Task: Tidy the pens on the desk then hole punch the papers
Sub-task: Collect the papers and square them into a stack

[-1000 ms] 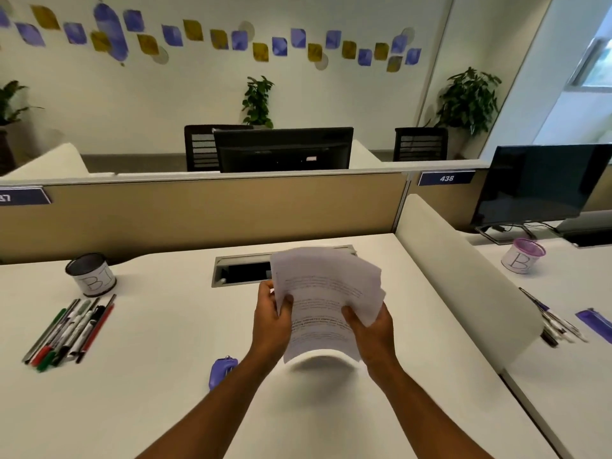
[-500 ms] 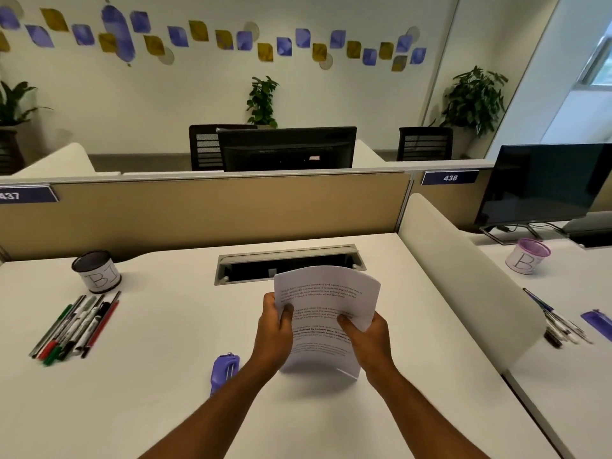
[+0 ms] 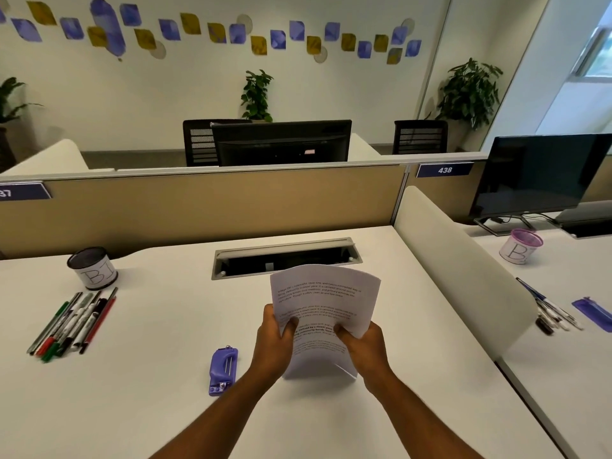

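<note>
I hold a stack of printed white papers point(image 3: 323, 303) upright, its bottom edge resting on the white desk point(image 3: 139, 376). My left hand point(image 3: 275, 336) grips the stack's left edge and my right hand point(image 3: 362, 342) its right edge. A purple hole punch point(image 3: 223, 366) lies flat on the desk just left of my left forearm. Several pens and markers point(image 3: 74, 323) lie side by side at the desk's far left. Behind them stands a black pen cup point(image 3: 91, 267) with a white label.
A cable slot point(image 3: 286, 258) is cut into the desk behind the papers. A tan partition point(image 3: 212, 207) closes the back, a white divider point(image 3: 463, 270) the right side. The neighbouring desk carries a purple pen cup point(image 3: 520, 246), pens point(image 3: 549, 309), a purple punch point(image 3: 594, 314) and a monitor point(image 3: 536, 177).
The loose, fanned sheets have been squared into a neat stack and lowered onto the desk. Both hands kept their grip on the papers' sides.
</note>
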{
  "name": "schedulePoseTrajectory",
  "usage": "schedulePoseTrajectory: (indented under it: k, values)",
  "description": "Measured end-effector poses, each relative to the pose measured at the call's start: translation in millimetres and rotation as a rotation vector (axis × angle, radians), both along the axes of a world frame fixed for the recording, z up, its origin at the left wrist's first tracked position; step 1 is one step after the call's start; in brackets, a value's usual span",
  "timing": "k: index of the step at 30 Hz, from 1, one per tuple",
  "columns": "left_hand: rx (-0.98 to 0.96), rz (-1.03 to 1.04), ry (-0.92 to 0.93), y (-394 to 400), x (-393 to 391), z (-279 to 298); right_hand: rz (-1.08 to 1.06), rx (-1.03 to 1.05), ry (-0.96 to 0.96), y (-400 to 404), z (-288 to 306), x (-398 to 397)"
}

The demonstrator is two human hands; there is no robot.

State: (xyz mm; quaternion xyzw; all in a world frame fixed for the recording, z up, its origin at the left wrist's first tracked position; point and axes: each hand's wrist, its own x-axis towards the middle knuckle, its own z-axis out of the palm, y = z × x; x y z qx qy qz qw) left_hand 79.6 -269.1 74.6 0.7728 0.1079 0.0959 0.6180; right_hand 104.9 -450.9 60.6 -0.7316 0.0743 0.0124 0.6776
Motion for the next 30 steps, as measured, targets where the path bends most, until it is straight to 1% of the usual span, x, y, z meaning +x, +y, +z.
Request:
schedulePoseTrajectory:
  k: [6,9,13,18,24,27,30]
  values:
    - [0.055,0.010,-0.021,1.5,1.2,-3.2,-0.008,-0.009,-0.002,-1.7,-5.6,-0.8]
    - [0.059,0.012,-0.015,2.6,0.3,-4.9,0.002,-0.020,0.022,0.4,-7.9,-1.5]
    - [0.046,0.039,-0.050,4.1,2.4,-1.8,-0.024,0.010,-0.002,1.8,-3.7,2.2]
    - [0.068,0.025,-0.023,4.8,-0.6,-6.6,0.024,-0.038,0.046,4.3,-7.7,-0.9]
    - [0.092,0.046,-0.047,18.2,12.2,11.8,0.044,0.010,-0.029,1.2,14.3,7.3]
    - [0.059,0.064,-0.084,17.7,14.0,20.6,0.028,0.023,-0.073,5.1,23.2,11.3]
    - [0.025,0.072,-0.098,11.6,8.1,17.6,-0.001,-0.004,-0.078,9.4,20.2,10.4]
